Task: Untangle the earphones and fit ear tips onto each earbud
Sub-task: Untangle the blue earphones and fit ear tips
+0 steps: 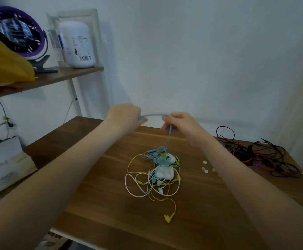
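Left hand (127,115): raised over the far edge of my bench (93,195), fingers curled onto one end of the blue cable (153,115). The fingertips face away from me, so it is probably a pinch, though I cannot confirm it.

Blue cable: a short span arches nearly level between my two hands. At the right hand it turns and drops steeply into the knot.

Tangle (156,170): white, yellow, green and blue earphone leads heaped on the bench. It lies below both hands and nearer to me, closer to the right hand than the left.

Governing relation: the descending run's long axis points from my right hand down to the top of the heap. In my judgement the next pull should follow that line up and away.

Right hand (179,123): held level with the left and near it, not touching. Thumb and fingers pinch the cable at its bend.

Ear tips (205,168): small pale pieces loose on the bench, right of the tangle, none fitted yet.

Dark cables (259,156): a separate heap at the bench's right end, well apart.
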Motion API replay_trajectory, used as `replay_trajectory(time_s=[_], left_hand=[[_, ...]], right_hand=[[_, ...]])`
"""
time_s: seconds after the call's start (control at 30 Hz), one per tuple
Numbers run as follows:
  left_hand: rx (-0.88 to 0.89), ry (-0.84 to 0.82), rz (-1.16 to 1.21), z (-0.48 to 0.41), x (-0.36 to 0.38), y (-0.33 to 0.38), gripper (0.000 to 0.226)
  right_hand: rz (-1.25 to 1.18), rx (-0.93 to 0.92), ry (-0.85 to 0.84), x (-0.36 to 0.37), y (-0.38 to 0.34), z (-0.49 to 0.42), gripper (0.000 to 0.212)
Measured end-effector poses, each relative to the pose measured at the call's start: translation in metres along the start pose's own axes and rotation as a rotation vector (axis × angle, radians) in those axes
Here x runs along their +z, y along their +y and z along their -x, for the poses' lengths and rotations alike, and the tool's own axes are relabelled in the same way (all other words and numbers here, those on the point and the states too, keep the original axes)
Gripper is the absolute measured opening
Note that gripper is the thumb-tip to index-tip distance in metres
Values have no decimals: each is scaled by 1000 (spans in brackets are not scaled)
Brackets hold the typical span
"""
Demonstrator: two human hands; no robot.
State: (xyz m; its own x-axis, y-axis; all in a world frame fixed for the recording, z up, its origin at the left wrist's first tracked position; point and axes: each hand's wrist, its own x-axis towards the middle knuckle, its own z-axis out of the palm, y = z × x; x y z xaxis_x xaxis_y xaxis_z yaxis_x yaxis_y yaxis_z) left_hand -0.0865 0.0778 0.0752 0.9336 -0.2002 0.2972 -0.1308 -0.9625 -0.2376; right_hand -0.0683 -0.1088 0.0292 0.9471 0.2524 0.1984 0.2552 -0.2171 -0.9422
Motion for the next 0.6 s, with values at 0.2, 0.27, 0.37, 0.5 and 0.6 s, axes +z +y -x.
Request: replay_trajectory(time_s=[0.2, 0.27, 0.37, 0.5, 0.6], left_hand=[[-156, 29, 1299, -16, -2, 5, 42], [-197, 45, 1567, -21, -10, 3, 42], [-252, 141, 1713, -24, -19, -5, 47], [-448, 384, 1900, -20, -25, -20, 56], [-599, 476, 1875, -17, -21, -32, 56]], right_hand=[[-72, 2, -79, 20, -3, -8, 25], [40, 14, -157, 26, 3, -8, 18], [202, 44, -267, 26, 15, -5, 17], [341, 105, -288, 19, 32, -4, 24], [358, 129, -216, 14, 39, -3, 25]])
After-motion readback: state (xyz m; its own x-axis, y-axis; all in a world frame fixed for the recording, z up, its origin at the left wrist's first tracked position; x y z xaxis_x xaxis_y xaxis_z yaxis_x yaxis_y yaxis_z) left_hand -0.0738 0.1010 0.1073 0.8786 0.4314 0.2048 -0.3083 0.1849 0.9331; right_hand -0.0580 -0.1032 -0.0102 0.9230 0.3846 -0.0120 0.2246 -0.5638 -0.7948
